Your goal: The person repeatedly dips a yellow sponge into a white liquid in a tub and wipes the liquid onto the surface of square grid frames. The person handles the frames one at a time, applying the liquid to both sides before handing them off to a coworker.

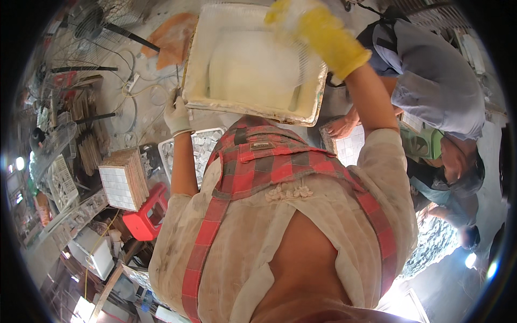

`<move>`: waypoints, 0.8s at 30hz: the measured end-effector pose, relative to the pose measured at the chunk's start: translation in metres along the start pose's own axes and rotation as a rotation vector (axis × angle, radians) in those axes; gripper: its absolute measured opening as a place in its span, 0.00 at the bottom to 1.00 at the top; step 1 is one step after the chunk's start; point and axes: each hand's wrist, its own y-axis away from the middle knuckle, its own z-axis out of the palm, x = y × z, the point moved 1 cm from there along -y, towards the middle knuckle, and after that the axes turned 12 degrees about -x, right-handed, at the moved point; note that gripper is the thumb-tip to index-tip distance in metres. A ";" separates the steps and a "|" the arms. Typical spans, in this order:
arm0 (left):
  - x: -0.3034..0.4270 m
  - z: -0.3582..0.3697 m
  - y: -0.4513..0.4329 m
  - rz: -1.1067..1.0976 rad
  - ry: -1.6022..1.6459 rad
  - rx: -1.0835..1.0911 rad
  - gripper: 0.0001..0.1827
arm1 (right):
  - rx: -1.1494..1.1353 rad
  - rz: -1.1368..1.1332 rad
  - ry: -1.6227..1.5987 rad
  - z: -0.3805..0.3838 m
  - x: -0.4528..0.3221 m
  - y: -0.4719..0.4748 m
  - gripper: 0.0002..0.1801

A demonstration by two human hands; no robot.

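A large rectangular shallow tray (pixel 252 108) with a pale, crusted rim lies before me. Its inside is whitish to pale yellow, and whether that is liquid or powder I cannot tell. Above the tray's far right part is my right hand (pixel 311 32), in a yellow glove and blurred by motion. Something whitish shows at its fingers, too smeared to name. My left hand (pixel 177 113), in a white glove, is beside the tray's near left corner. Its bent fingers close around what looks like a thin rod-like tool (pixel 177 74).
Left are wire-caged fans (pixel 87 24), an orange sheet (pixel 173 38), stacked tile-faced boards (pixel 121 181) and a red plastic stool (pixel 149 214). A crate of small tile pieces (pixel 202 149) is near my left arm. Another person (pixel 436 80) bends close on my right, beside a green stool (pixel 428 143).
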 end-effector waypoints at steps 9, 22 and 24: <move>-0.011 0.007 0.013 0.050 0.106 0.010 0.23 | 0.381 0.111 0.020 0.120 0.051 -0.001 0.13; -0.005 0.020 0.037 -0.113 0.155 -0.099 0.24 | 0.395 0.008 0.014 0.051 0.016 0.023 0.15; -0.004 0.027 0.032 -0.110 0.178 -0.143 0.24 | 0.355 0.059 0.090 0.070 0.002 0.048 0.18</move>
